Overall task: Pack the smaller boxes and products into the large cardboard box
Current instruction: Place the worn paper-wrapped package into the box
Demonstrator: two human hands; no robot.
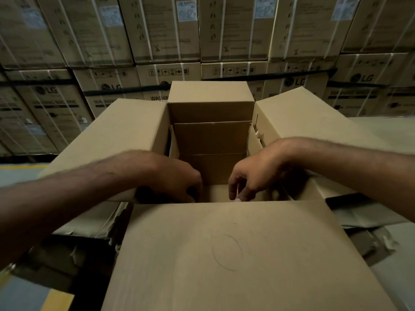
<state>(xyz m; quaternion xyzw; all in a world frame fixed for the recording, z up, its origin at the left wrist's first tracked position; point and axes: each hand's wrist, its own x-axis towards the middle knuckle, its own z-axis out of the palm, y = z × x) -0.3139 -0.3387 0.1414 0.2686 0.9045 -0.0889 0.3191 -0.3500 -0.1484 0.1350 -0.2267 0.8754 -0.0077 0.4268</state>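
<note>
the large cardboard box (pixel 211 112) stands open on a pile of flattened, torn cardboard sheets (pixel 89 223), with all four of its flaps folded outward. the near flap (pixel 224 254) slopes down toward the camera, the left flap (pixel 125 131) and right flap (pixel 303 117) spread to the sides, and the far flap (pixel 208 90) stands up behind.

inside, a loose cardboard panel (pixel 211 138) leans against the far wall. low down at the near wall a paler cardboard surface (pixel 216 194) shows between the two hands; whether it is a smaller box cannot be told.

both forearms reach in over the side flaps. the left hand (pixel 177 180) is at the near left corner of the opening, its fingers curled downward with the tips lost in shadow behind the near flap's edge, so what it grips, if anything, cannot be told. the right hand (pixel 253 173) hangs at the near right corner, its fingers (pixel 232 190) loosely bent and apart, pointing down, with nothing seen between them and the tips just at the near flap's edge.

behind the box rises a wall of strapped washing-machine cartons (pixel 292 41). a yellow line (pixel 58 299) marks the floor at lower left.
</note>
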